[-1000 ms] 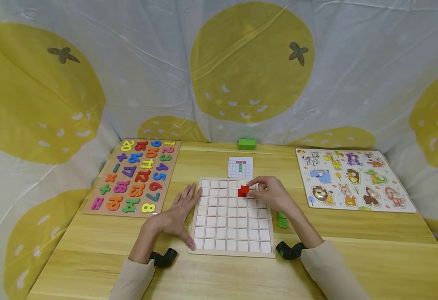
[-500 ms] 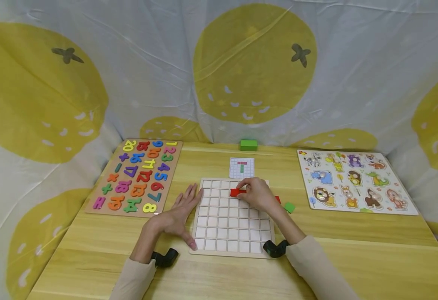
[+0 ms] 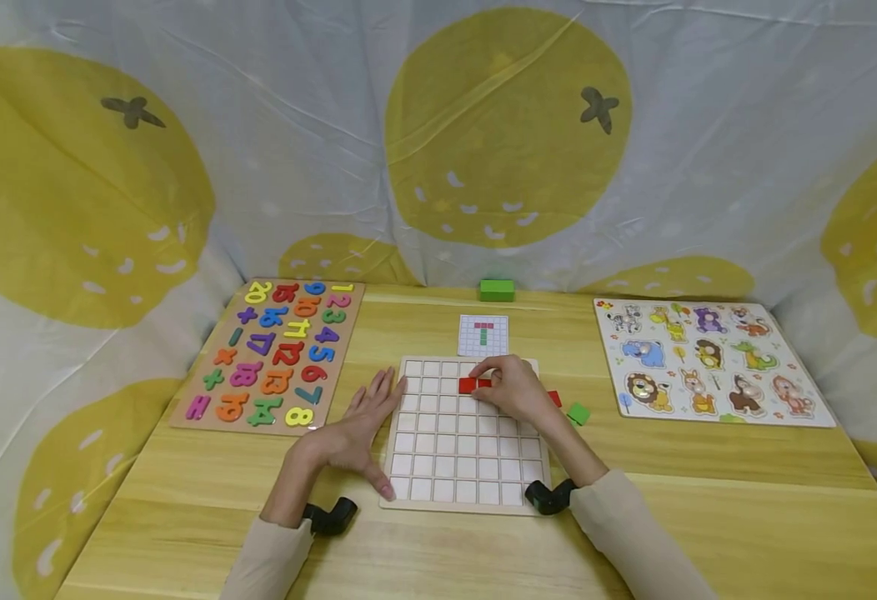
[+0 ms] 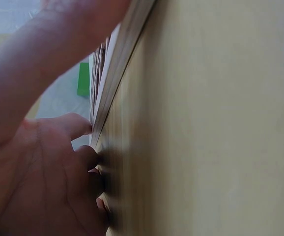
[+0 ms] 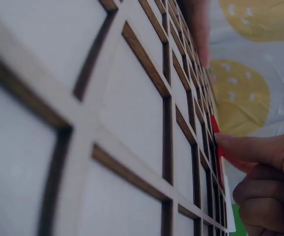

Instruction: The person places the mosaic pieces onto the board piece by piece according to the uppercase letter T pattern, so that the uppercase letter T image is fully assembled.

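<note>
A square grid board (image 3: 444,442) lies on the table in the head view. The left hand (image 3: 354,429) rests along its left edge, fingers spread, thumb at the near corner; the left wrist view shows the palm (image 4: 39,177) beside the board's side. Near the board's far edge, the right hand (image 3: 512,387) has thumb and index finger at red square tiles. One red tile (image 3: 466,386) sits in the second row; red also shows between the fingertips. In the right wrist view, the thumb and index finger pinch at the red tile (image 5: 215,125), low in the grid.
A pattern card (image 3: 468,342) with a red and green T lies beyond the board, a green block (image 3: 497,290) behind it. Right of the board are a red tile (image 3: 554,398) and a green tile (image 3: 578,413). A number puzzle (image 3: 281,354) and an animal puzzle (image 3: 709,358) flank them.
The right hand has moved slightly left and lowered the red tile, which earlier overlapped another red one. The forearm's shift uncovers more tiles at the right. The left hand stays put.
</note>
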The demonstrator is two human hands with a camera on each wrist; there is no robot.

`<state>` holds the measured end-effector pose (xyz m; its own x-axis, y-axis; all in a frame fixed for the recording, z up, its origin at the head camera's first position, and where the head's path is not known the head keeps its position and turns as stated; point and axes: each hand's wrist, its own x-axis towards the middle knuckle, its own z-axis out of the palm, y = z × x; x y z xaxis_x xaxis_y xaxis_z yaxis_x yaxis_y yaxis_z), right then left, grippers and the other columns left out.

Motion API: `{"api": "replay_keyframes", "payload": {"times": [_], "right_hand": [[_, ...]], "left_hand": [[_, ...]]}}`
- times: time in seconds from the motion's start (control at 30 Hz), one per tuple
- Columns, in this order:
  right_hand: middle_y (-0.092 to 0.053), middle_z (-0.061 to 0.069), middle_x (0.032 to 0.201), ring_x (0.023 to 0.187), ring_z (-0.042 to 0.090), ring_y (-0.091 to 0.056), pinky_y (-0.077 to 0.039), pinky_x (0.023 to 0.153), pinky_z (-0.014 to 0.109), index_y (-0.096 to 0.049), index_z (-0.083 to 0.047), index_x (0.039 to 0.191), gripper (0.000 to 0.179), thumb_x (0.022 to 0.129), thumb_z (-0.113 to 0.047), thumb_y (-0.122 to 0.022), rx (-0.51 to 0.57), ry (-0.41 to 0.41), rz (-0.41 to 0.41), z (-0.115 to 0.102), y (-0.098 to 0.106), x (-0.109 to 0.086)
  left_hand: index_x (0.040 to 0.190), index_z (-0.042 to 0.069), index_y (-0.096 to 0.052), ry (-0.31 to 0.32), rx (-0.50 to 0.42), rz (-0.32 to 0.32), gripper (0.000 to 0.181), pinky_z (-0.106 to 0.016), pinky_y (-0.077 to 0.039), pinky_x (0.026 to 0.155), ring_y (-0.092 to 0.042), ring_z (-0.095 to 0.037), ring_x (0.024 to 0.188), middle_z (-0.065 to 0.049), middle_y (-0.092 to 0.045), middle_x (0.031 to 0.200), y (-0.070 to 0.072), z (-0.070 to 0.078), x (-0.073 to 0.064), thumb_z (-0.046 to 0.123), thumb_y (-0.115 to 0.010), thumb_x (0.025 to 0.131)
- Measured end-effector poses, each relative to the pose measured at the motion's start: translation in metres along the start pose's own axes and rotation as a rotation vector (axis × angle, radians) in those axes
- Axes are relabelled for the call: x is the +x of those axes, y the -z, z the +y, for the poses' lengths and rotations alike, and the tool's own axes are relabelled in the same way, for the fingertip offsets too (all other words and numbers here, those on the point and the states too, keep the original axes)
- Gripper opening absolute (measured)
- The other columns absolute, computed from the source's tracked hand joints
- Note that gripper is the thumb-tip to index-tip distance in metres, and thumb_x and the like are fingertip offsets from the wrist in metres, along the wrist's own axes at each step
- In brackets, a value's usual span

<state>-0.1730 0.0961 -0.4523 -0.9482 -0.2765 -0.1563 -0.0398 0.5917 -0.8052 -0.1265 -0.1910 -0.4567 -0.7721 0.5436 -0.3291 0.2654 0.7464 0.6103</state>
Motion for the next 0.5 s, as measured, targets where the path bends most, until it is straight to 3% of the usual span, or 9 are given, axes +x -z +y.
{"api": "replay_keyframes", "payload": {"times": [0.5], "right_hand": [[-0.039, -0.001, 0.054, 0.05, 0.013, -0.035, -0.024, 0.049, 0.022, -0.082, -0.01, 0.11, 0.027, 0.083, -0.009, -0.087, 0.06, -0.037, 0.009, 0.0042, -0.0009, 0.003]], "left_hand": [[0.166, 0.006, 0.005, -0.011, -0.01, -0.002, 0.161, -0.06, 0.009, 0.13, 0.022, -0.038, 0.16, -0.018, 0.025, 0.171, 0.0006, 0.0003, -0.0008, 0.038, -0.104, 0.052]]}}
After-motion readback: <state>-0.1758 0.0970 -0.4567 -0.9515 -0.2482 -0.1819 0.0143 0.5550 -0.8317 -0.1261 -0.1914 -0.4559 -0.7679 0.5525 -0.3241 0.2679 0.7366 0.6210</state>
